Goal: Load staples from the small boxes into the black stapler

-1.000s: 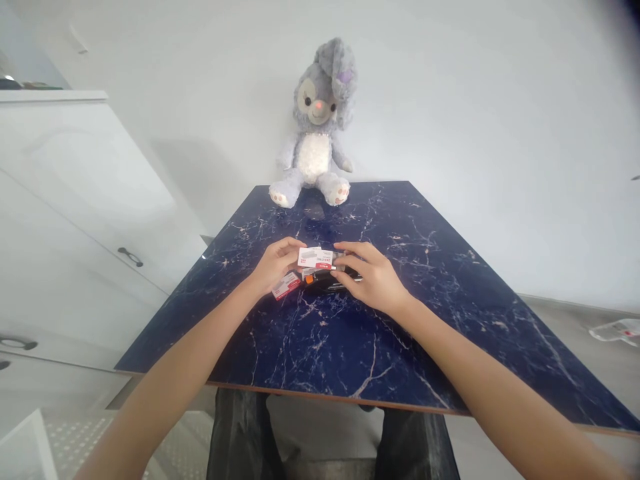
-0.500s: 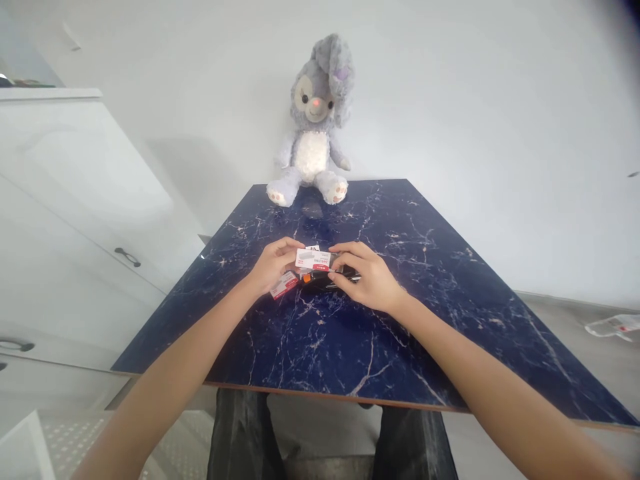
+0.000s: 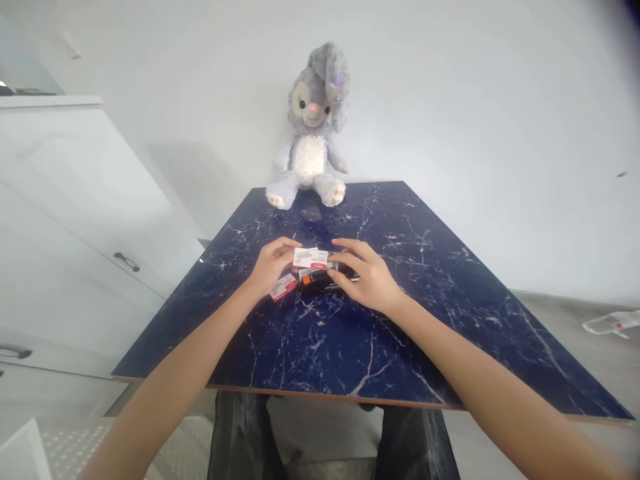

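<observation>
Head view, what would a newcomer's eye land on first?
Probably the grey plush toy, sitting at the far end of the blue marbled table. Next, the white-and-red box in the left hand, with the right hand at its other end.

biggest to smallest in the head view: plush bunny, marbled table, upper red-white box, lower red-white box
1. Marbled table
2. Plush bunny
3. Upper red-white box, lower red-white box: too alike to rank

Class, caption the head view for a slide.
Left hand and right hand at opposite ends of a red-and-white box, a plush toy seated beyond.
</observation>
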### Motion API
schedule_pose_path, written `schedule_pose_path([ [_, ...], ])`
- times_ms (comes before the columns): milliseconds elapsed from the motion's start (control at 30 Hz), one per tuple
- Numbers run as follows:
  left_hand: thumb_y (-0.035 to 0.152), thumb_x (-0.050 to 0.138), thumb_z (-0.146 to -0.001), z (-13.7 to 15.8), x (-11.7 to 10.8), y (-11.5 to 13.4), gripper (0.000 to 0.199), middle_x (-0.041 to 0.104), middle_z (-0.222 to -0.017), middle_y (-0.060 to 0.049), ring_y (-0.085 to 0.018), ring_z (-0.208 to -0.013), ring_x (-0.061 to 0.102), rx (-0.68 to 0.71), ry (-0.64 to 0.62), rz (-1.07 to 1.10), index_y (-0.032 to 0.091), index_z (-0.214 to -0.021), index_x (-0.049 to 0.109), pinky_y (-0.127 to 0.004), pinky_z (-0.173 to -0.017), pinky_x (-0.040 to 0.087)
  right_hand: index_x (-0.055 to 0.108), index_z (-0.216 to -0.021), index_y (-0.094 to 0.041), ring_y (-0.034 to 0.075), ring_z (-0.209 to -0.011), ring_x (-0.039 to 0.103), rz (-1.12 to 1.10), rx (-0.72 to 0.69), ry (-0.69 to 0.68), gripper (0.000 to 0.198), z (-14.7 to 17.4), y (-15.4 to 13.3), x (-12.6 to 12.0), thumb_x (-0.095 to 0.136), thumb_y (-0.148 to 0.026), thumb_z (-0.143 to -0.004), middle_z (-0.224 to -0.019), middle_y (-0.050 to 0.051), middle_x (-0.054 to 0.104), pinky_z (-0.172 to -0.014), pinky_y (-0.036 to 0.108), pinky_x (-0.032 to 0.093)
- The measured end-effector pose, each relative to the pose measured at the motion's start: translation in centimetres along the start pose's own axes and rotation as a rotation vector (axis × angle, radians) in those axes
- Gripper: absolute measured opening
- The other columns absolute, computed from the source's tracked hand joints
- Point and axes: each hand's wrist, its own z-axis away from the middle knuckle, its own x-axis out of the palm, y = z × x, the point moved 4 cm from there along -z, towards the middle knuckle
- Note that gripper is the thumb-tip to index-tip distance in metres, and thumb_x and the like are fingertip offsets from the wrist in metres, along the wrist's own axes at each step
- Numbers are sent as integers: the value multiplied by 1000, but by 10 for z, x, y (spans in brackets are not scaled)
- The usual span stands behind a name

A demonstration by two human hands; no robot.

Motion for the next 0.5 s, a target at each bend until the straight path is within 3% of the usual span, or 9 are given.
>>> schedule_pose_path([
  [133, 33, 74, -76, 1, 2, -3, 18, 69, -76, -1, -14, -60, 59, 9, -27, 52, 20, -87, 68, -30, -59, 50, 69, -99, -23, 27, -108, 62, 45, 6, -35, 13, 0, 3, 2, 58, -27, -95, -126, 10, 64, -94, 49, 52],
  [267, 33, 74, -78, 0, 0, -6, 19, 69, -77, -1, -14, -60, 60, 11, -54, 47, 20, -90, 67, -29, -60, 50, 69, -103, -24, 27, -106, 62, 58, 33, -8, 14, -1, 5, -1, 57, -25, -95, -117, 8, 69, -94, 50, 50],
  [500, 38, 76, -77, 2, 3, -10, 24, 72, -83, -3, -14, -62, 62, -11, -85, 7, 19, -91, 68, -29, -59, 51, 74, -93, -25, 27, -104, 60, 124, 22, 5, 13, -1, 4, 0, 60, -26, -94, -117, 6, 70, -90, 48, 47],
])
